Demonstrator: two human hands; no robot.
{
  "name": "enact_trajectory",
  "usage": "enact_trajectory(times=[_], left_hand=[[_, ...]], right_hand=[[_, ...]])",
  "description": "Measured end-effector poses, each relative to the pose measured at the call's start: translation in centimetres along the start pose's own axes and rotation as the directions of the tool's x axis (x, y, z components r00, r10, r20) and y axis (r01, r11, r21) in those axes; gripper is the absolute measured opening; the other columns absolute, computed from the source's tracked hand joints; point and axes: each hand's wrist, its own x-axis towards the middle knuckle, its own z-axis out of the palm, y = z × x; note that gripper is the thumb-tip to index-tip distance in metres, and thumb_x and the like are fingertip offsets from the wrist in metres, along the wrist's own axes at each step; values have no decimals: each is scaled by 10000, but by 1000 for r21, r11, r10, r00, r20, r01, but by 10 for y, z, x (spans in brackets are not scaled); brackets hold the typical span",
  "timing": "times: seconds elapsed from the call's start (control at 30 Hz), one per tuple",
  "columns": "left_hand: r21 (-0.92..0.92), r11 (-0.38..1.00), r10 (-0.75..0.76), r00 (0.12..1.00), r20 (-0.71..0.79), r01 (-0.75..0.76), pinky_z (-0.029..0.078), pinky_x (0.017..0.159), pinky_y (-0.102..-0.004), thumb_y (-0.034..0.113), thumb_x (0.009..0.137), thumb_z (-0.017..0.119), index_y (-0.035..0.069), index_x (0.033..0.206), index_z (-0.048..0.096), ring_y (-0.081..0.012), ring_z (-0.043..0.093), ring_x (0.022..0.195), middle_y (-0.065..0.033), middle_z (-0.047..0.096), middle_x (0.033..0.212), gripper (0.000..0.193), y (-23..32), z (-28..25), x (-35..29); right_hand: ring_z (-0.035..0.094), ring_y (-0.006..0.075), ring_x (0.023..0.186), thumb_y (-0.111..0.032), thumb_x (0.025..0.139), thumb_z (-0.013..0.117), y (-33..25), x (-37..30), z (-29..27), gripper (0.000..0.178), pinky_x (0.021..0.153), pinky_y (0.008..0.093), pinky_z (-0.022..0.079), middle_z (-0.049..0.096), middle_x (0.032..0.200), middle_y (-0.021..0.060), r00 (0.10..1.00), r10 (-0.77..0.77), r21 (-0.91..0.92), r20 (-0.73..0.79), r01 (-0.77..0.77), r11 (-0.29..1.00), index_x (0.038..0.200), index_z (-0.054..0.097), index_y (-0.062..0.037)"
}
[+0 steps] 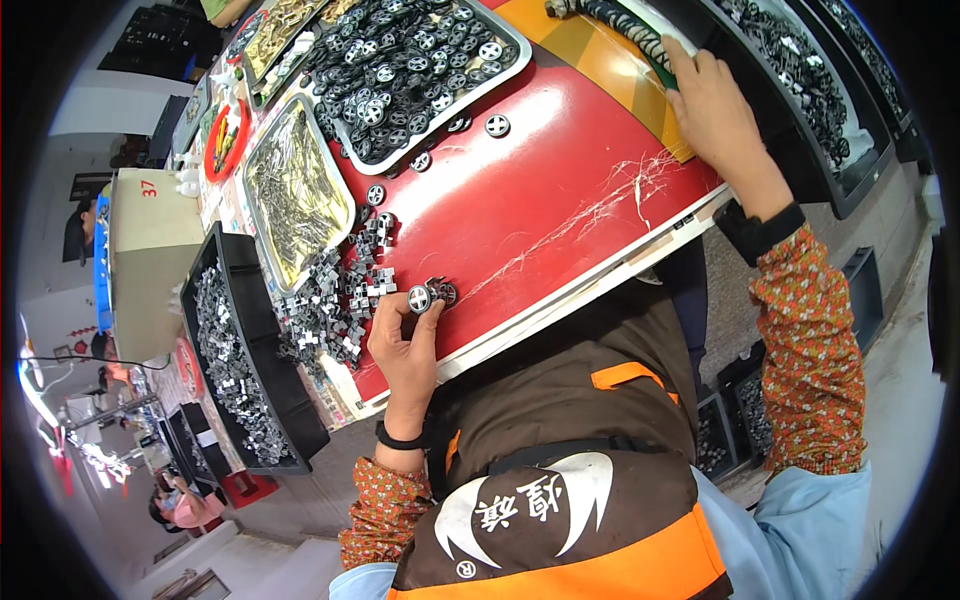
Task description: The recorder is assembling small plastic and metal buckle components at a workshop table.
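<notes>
While the left hand (402, 348) pinches a wheel (420, 298), the right hand (716, 108) extends, grip unclear.

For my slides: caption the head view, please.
Left hand pinching a small wheeled part, right hand at a striped object.

Our left hand (402, 338), left of centre: thumb and forefinger pinched. Our right hand (715, 112), upper right: fingers pointing up-left, right forearm (812, 350) slanting up from lower right.
</notes>
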Motion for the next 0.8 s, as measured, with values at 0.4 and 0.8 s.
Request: enact_trajectory(times=[0.4,0.8], left_hand=[[43,995,93,996,-14,-93,428,654,-263,-16,882,791,25,915,649,-122,523,732,-30,597,849,151,5,4,0],[128,978,165,986,-5,-163,481,649,-322,1,880,788,24,980,656,-218,589,716,-99,628,879,168,14,-1,2]], right_hand=[[676,389,1030,-144,885,649,22,18,12,544,926,457,543,654,1058,211,969,213,216,122,-236,948,1414,557,-54],[463,13,465,-190,1033,668,-55,-44,-96,346,417,200,359,559,737,-40,876,80,833,475,-477,281,1336,592,-42]])
